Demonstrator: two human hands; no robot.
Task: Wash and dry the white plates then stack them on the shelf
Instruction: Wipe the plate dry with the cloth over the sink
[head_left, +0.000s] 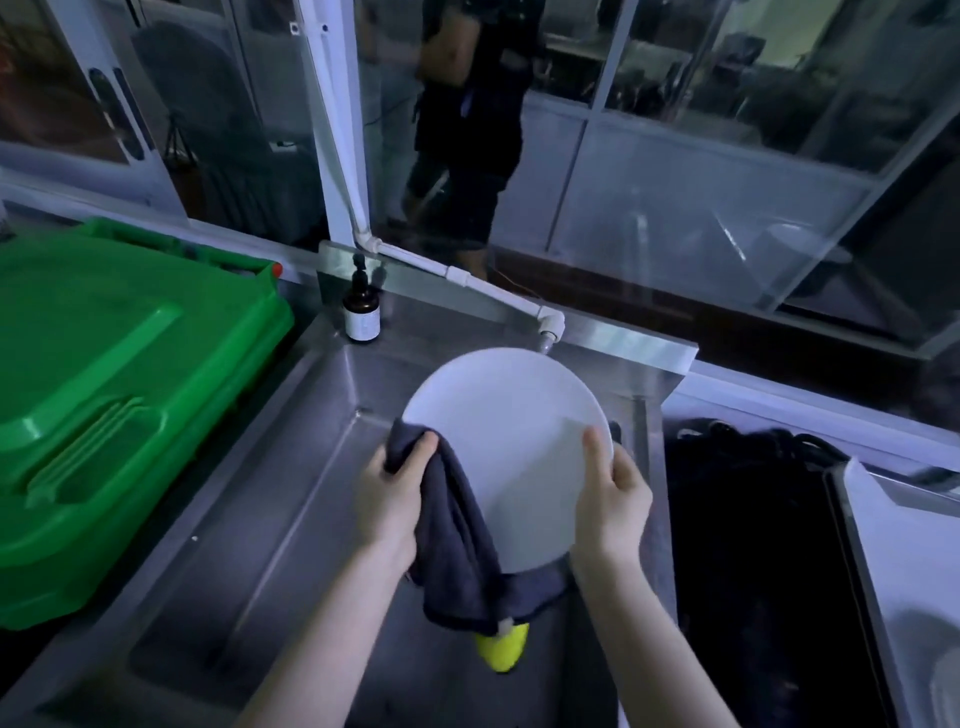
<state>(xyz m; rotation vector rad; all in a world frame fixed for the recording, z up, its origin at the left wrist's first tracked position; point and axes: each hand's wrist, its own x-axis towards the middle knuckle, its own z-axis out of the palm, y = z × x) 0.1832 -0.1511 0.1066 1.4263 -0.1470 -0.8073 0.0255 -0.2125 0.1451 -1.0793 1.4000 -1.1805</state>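
Observation:
I hold a round white plate tilted over the steel sink. My right hand grips the plate's right rim, thumb on its face. My left hand holds a dark grey cloth against the plate's left edge. The cloth hangs down below the plate and wraps under its lower rim. A yellow sponge lies in the sink basin just below the cloth, partly hidden by it.
A white tap pipe ends just above the plate's far rim. A brown pump bottle stands at the sink's back left corner. A green bin lid fills the left side. Dark clutter and a white tray edge lie on the right.

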